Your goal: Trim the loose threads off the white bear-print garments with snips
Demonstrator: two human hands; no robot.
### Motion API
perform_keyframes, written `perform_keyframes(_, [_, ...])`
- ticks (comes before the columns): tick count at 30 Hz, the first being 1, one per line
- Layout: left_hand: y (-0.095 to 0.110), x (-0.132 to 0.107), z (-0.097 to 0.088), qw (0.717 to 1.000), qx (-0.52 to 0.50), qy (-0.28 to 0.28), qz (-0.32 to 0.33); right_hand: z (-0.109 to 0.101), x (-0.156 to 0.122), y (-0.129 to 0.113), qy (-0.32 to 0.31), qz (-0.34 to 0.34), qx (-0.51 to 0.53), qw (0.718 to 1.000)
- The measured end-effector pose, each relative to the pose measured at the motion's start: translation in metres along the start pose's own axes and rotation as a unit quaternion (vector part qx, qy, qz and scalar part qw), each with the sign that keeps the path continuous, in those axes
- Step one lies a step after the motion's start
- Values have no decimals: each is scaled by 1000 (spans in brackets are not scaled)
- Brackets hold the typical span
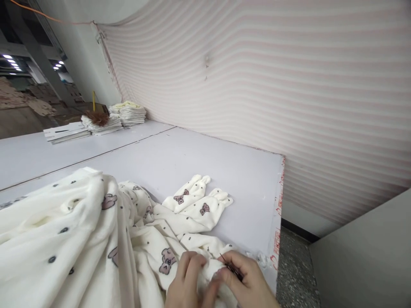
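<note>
A heap of white fleecy cloth (73, 239), printed with brown bears and dark dots, covers the near left of the table. My left hand (188, 278) has its fingers bent and pinches a fold of this white garment (210, 269) at the front edge. Close beside it on the right, my right hand (248, 280) is closed around small dark thread snips (235, 271). Their thin tip points up and left, just above the cloth. Two gathered sleeve or leg ends (205, 205) of the garment stretch toward the middle of the table.
Folded white and yellowish cloth stacks (128, 113) stand at the table's far left, beside white card sheets (67, 131). A striped fabric curtain (257, 77) hangs along the far side. The table's right edge (278, 222) carries red-printed tape; white scraps (261, 259) lie near it.
</note>
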State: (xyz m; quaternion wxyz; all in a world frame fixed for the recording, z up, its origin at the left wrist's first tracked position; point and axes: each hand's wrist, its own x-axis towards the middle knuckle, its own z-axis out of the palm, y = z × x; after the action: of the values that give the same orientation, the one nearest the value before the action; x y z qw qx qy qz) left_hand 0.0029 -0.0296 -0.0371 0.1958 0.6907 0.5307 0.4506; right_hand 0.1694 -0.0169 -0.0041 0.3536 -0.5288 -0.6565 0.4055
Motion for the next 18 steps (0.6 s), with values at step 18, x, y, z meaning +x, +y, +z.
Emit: perform_keyframes(18, [-3,16,-10,970,-215,-68,-89,-9,2,-21,-17,-93,-99,991])
